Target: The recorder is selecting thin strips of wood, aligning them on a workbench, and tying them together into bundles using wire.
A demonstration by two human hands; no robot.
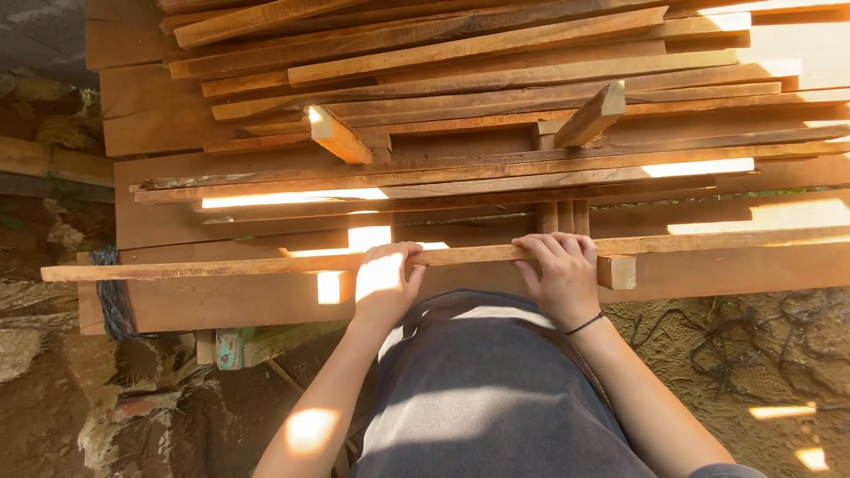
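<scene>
Head view: both hands grip one long thin wooden strip (266, 266) lying across the front of the lumber stack (460, 133). Left hand (385, 288) at 7 o'clock, right hand (562, 274) at 5 o'clock, fingers curled over its top edge, spaced apart, likely for balance.

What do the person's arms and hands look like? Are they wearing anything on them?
Both arms are bare, with no sleeves and no gloves. The left hand wears nothing at all. The right hand has a thin black band around its wrist, like a hair tie or a cord bracelet. No rings or watch show. Patches of sunlight fall on the left hand and forearm.
</scene>
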